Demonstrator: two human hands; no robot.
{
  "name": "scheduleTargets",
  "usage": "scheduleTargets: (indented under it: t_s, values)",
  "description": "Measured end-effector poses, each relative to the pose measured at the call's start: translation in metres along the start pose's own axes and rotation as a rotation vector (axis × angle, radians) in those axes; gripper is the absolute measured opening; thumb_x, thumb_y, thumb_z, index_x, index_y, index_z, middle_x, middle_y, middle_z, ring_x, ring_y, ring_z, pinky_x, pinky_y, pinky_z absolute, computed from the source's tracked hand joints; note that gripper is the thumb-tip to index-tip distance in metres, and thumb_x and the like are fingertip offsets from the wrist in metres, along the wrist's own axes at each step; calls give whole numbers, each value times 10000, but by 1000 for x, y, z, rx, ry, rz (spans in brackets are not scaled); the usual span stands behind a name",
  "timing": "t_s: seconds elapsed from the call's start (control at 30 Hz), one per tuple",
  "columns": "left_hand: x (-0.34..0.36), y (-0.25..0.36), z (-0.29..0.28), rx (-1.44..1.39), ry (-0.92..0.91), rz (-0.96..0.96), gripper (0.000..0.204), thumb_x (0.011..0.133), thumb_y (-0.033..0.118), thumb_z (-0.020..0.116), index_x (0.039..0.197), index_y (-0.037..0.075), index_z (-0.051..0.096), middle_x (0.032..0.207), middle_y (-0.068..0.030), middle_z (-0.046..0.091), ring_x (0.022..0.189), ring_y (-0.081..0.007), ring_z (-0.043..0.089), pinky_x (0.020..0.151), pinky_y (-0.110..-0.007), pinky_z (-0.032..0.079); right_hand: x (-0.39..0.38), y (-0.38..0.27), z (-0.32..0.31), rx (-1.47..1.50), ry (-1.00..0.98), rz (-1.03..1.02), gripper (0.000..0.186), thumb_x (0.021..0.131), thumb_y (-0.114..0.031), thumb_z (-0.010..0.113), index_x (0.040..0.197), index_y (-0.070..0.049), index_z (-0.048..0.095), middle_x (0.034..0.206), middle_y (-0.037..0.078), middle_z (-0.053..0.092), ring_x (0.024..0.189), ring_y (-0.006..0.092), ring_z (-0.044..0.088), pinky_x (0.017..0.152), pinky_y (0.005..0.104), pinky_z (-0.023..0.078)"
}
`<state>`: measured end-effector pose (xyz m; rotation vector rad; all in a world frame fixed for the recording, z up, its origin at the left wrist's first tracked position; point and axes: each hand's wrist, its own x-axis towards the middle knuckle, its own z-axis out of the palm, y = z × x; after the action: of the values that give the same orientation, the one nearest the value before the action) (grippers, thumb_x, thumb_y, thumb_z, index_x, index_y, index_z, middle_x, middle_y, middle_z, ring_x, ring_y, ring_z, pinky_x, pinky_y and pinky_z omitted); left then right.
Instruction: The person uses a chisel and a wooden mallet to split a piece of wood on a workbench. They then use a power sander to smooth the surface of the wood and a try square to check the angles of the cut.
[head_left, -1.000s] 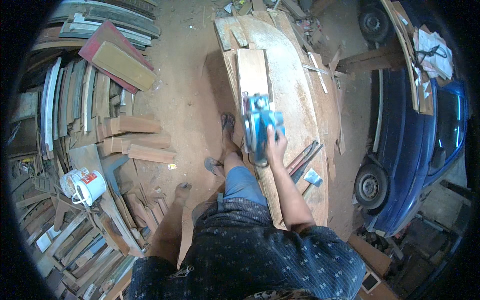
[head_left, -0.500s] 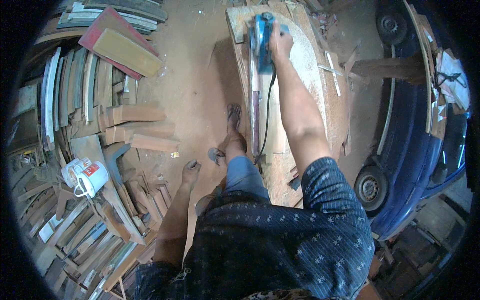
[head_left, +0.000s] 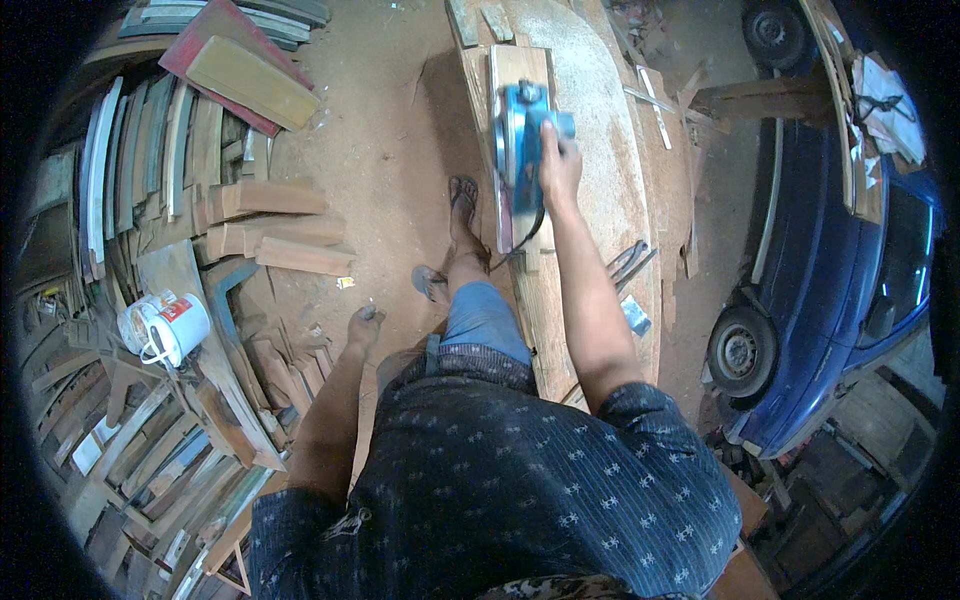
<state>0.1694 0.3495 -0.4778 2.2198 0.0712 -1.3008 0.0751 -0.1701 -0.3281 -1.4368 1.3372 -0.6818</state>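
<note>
My right hand is wrapped round the handle of a blue electric hand planer. The planer rests over a wooden board on the workbench, and its black cord trails back from it. Pale shavings cover part of the bench to the right of the board. Down at my left side, away from the bench, my left hand hangs with its fingers curled in; nothing shows in it.
Stacked planks and loose wood blocks lie along the left, with a white bucket among them. A blue car stands at the right. Pliers and a small blue packet lie on the bench.
The planer and my right hand have come back along the board toward me, uncovering its far end. My right arm has drawn in, so the pliers and blue packet now show.
</note>
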Motion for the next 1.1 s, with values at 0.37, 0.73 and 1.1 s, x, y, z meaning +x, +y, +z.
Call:
scheduleTargets:
  t_s: [0.37, 0.73, 1.1]
  values:
    - [2, 23, 9, -29, -90, 62, 596, 900, 266, 756, 1346, -81, 565, 1328, -207, 645, 1221, -268, 628, 1073, -346, 464, -272, 70, -135, -107, -91, 93, 386, 1011, -336, 612, 973, 47, 646, 822, 86, 614, 831, 170, 559, 766, 336, 465]
    - [-2, -8, 4, -31, -68, -16, 579, 903, 238, 758, 1346, -81, 567, 1278, -197, 672, 1166, -265, 651, 1033, -345, 488, -136, 0, -56, -135, -82, 101, 439, 998, -371, 624, 982, 60, 708, 786, 174, 684, 795, 227, 628, 758, 397, 495]
    - [-3, -16, 7, -53, 41, -9, 580, 940, 344, 735, 1362, -20, 575, 988, -28, 677, 753, -107, 598, 624, -254, 490, 169, -31, 86, -153, 147, -203, 666, 926, -609, 613, 772, 31, 712, 609, 136, 638, 521, 214, 651, 558, 383, 520]
